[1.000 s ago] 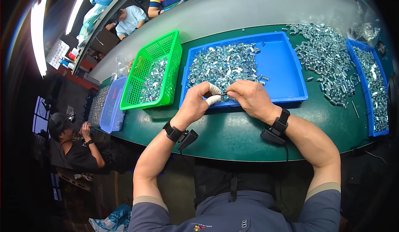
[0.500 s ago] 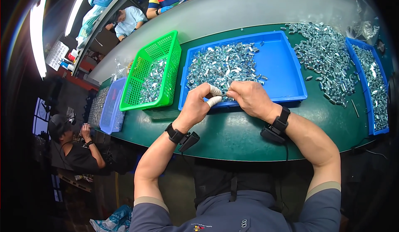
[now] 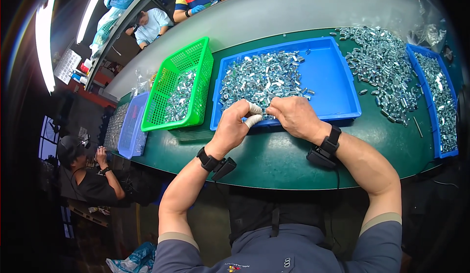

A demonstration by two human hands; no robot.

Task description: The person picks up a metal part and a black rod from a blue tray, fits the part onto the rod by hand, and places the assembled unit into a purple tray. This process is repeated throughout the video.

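Over the front rim of a blue tray [image 3: 330, 84], my two hands meet almost fingertip to fingertip. My left hand [image 3: 234, 126] has white tape on its thumb and index finger, which pinch a small shiny metal part [image 3: 263, 113]. My right hand [image 3: 296, 116] is closed against it from the right, thumb and index pressed together; whatever sits between them is too small and covered to name. Behind the hands, a heap of small silvery metal parts [image 3: 267, 77] fills the tray's left side. Black straps with small boxes are on both my wrists.
Left of the tray stands a green basket [image 3: 203, 84] holding similar parts, then a pale blue bin [image 3: 131, 126]. To the right lie a loose pile of parts [image 3: 382, 67], a thin rod [image 3: 417, 126] and another filled blue tray [image 3: 433, 126]. Co-workers sit left and beyond the partition.
My left hand and wrist have shifted very slightly to the right and down. The right hand stays in nearly the same place, still closed.
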